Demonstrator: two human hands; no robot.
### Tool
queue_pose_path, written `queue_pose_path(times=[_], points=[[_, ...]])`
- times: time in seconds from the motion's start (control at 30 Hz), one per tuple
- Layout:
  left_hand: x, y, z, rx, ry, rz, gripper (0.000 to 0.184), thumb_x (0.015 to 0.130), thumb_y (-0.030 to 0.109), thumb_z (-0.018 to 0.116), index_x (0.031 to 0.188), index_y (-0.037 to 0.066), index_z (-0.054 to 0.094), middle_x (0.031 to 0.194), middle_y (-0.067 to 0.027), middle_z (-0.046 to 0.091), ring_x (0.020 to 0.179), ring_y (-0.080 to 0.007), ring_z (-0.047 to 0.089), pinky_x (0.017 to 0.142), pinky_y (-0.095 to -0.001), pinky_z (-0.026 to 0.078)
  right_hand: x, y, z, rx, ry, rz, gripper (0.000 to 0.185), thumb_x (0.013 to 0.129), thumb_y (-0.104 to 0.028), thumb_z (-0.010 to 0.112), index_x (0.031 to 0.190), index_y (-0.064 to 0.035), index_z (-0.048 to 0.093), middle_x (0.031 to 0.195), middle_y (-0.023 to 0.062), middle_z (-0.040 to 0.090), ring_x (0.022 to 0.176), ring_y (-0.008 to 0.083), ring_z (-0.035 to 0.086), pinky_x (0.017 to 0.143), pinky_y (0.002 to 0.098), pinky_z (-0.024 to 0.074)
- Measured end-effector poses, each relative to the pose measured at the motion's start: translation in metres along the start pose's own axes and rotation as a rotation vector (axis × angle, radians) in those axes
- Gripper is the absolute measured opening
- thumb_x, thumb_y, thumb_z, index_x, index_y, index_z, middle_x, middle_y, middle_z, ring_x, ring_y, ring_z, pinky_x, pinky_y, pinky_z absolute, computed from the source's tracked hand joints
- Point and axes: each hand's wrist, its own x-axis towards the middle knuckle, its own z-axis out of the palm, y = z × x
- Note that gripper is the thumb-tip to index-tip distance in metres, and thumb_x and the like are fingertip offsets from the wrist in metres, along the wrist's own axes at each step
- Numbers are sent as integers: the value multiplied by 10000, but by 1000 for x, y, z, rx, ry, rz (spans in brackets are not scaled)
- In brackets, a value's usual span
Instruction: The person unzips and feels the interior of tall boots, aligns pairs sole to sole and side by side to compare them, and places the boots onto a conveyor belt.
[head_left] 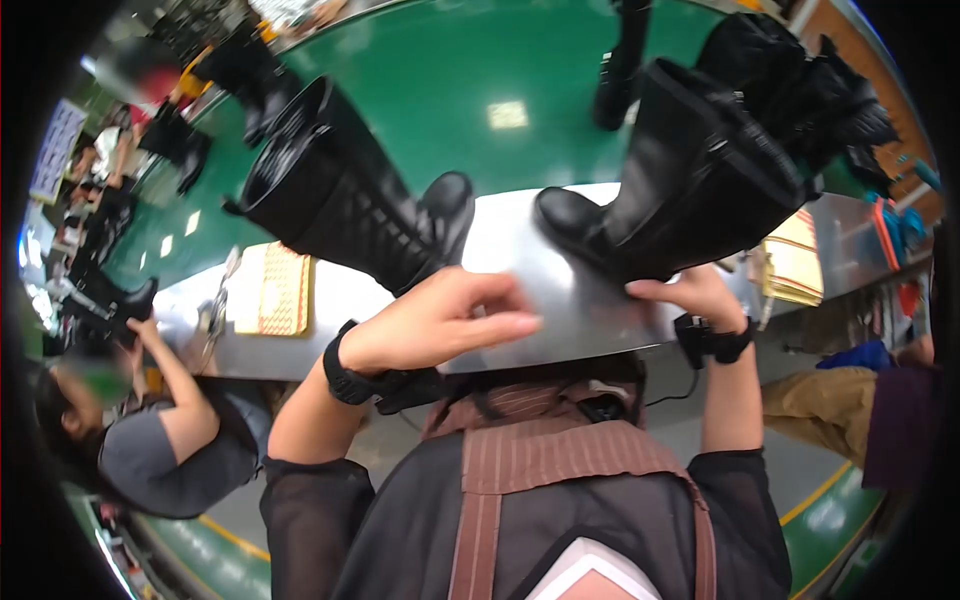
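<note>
A tall black lace-up boot stands on the metal bench at the left, its shaft leaning outward in this wide view. My left hand is open just in front of its foot, thumb apart from the bent fingers, holding nothing. On the right is another tall black boot, its toe pointing left and straps on its shaft. My right hand is at the lower back of this boot, thumb by the heel. Its fingers are partly hidden by the boot and seem to grip it.
The metal bench runs along a green conveyor. Yellow patterned cloths lie left, and a folded yellow cloth lies right. More black boots crowd the right. A co-worker handles a boot at left.
</note>
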Motion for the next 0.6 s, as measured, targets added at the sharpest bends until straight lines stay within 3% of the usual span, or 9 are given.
queue_pose_path(times=[0.13, 0.17, 0.2, 0.27, 0.3, 0.33, 0.4, 0.47, 0.6], points=[[-77, -61, -15, 316, 271, -573, 469, 846, 400, 707, 625, 4, 588, 547, -24, 522, 531, -97, 456, 518, -278, 400, 0, 15, -4, 68, 10, 115, 557, 711, -140, 830, 1200, 3, 603, 1127, 58, 640, 1051, 153, 570, 942, 304, 433], [-86, -69, -20, 402, 376, -707, 412, 777, 384, 773, 805, -6, 642, 677, -49, 598, 617, -126, 521, 611, -278, 453, 2, 15, -8, 14, -26, 136, 571, 711, -162, 832, 1205, 3, 600, 1142, 63, 636, 1061, 160, 568, 946, 309, 431], [-87, -86, -23, 402, 369, -710, 412, 777, 384, 773, 805, -6, 642, 677, -49, 598, 617, -126, 521, 611, -278, 453, 3, 13, -9, -43, -58, 157, 586, 710, -184, 835, 1211, 4, 596, 1156, 68, 632, 1071, 167, 565, 951, 314, 429], [-82, -126, -26, 373, 807, -85, 508, 717, 293, 832, 1054, -22, 618, 880, -73, 644, 790, -169, 593, 765, -288, 482, 8, 6, -3, -132, -29, 114, 608, 715, -225, 832, 1222, 8, 588, 1187, 78, 621, 1098, 183, 557, 964, 314, 420], [-69, -110, -25, 221, 727, -28, 634, 710, 190, 841, 1222, -26, 536, 1050, -69, 631, 952, -191, 598, 872, -306, 468, 11, 2, 2, -129, -38, 70, 608, 719, -228, 830, 1221, 14, 586, 1194, 80, 617, 1103, 183, 552, 968, 309, 416], [-54, -111, -25, 219, 719, -23, 634, 710, 190, 841, 1222, -26, 536, 1050, -69, 631, 952, -191, 598, 872, -306, 468, 13, -3, 7, -127, -47, 26, 608, 723, -230, 827, 1221, 19, 584, 1200, 82, 612, 1108, 182, 547, 973, 305, 412], [-27, -120, -24, -229, 689, -43, 534, 744, 141, 813, 1187, -25, 565, 1076, -56, 637, 986, -174, 602, 877, -300, 471, 19, -7, 24, -58, -19, 9, 555, 762, -187, 793, 1222, 35, 574, 1195, 76, 608, 1087, 154, 540, 968, 292, 415], [-16, -118, -22, -235, 713, -28, 484, 782, 133, 779, 1195, -8, 571, 1119, -51, 631, 998, -158, 596, 895, -294, 467, 22, -3, 43, 280, 75, 176, 619, 767, -185, 784, 1297, 11, 529, 1290, 94, 557, 1161, 173, 522, 1001, 313, 405], [2, -108, 3, -829, 699, 61, 388, 860, 97, 682, 1224, 38, 562, 1194, -51, 601, 1100, -154, 569, 962, -328, 465, 23, -3, 77, 791, 165, 311, 397, 871, -171, 633, 1222, 6, 579, 1164, 84, 638, 1074, 167, 603, 971, 319, 454]])
